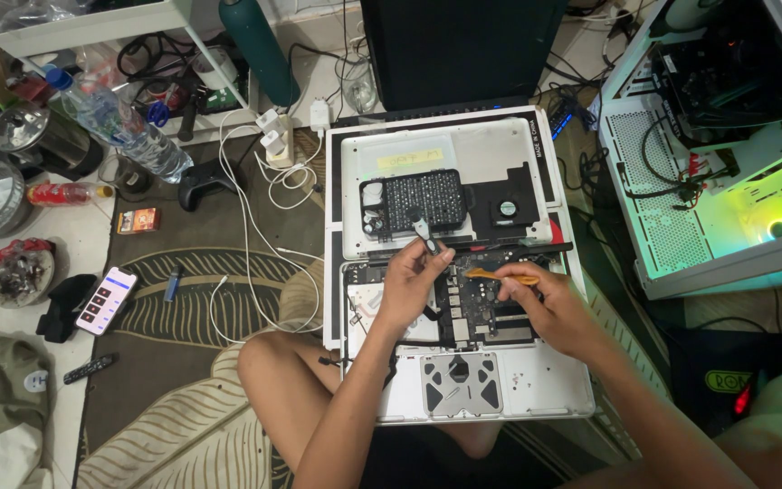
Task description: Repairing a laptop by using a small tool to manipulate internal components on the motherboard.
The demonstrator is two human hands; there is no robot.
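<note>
An opened silver laptop (536,380) lies bottom-up in front of me, its dark logic board (477,303) exposed. My left hand (409,285) hovers over the board's left part and pinches a small black-and-grey tool (425,234) between its fingertips. My right hand (554,308) rests on the board's right side, gripping an orange pry tool (500,274) that points left across the board. The laptop's removed bottom cover (491,149) lies just behind, carrying a black screwdriver bit tray (423,201) and a small fan (507,210).
A second laptop's dark screen (459,50) stands at the back. A white lit computer case (726,154) is at the right. On the left rug lie a phone (106,301), white cables (246,235), a game controller (205,181), a water bottle (115,118) and a remote (90,368). My bare knee (273,380) is at the laptop's left.
</note>
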